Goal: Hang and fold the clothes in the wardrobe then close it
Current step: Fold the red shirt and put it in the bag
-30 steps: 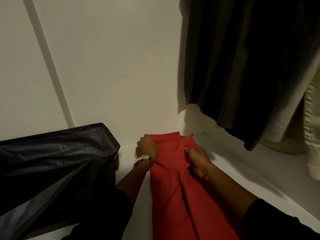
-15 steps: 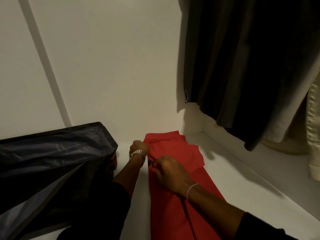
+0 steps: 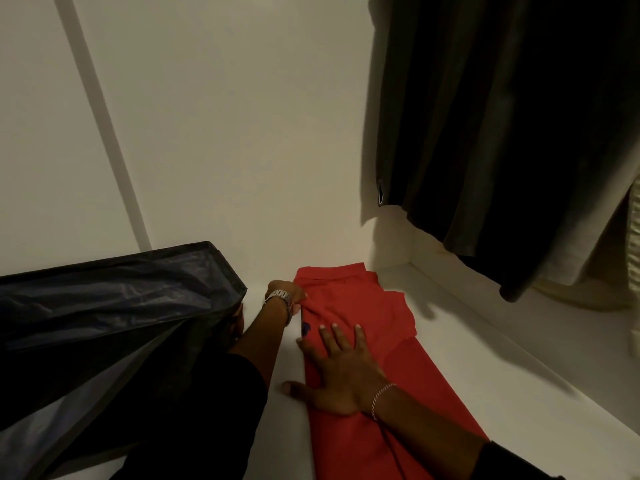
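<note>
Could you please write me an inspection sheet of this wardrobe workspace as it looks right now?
Surface: white wardrobe shelf, bare to the right of the garment.
Job's things: red shirt lying flat on the shelf, partly folded, collar end toward the back wall; dark hanging garments above right, a cream garment behind them.
Clutter: dark fabric storage box at left, beside the shirt.
Grippers: left hand pinching the shirt's left edge near the collar; right hand pressed flat, fingers spread, on the shirt.
Cables: nothing seen.
Surroundings: white wardrobe walls; dim light.
</note>
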